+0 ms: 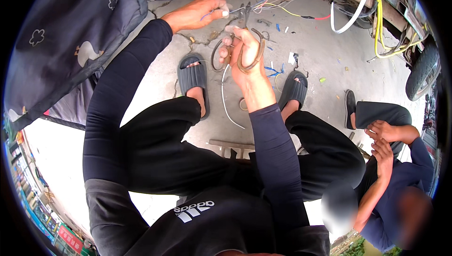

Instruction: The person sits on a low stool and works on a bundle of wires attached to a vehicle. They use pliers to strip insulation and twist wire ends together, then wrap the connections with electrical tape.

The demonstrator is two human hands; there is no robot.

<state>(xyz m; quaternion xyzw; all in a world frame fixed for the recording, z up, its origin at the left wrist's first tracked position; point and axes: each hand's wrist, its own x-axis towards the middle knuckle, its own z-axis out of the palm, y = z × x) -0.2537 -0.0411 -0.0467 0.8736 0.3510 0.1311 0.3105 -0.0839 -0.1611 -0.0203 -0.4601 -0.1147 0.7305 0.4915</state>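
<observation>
Black sleeves and trousers fill the foreground, and grey slippers are seen planted on a cracked concrete floor. Scraps of blue and white wire insulation are scattered over that floor, and a loose grey cable lies between the feet. A bundle of coloured wires is pinched at its end by the closed left hand. Pliers with brown handles are gripped by the right hand, their tip set against the wires just beside the left fingers. Yellow and white cables hang from a vehicle near a tyre. Another person is crouched at the right, and dark patterned fabric is draped at the left.
</observation>
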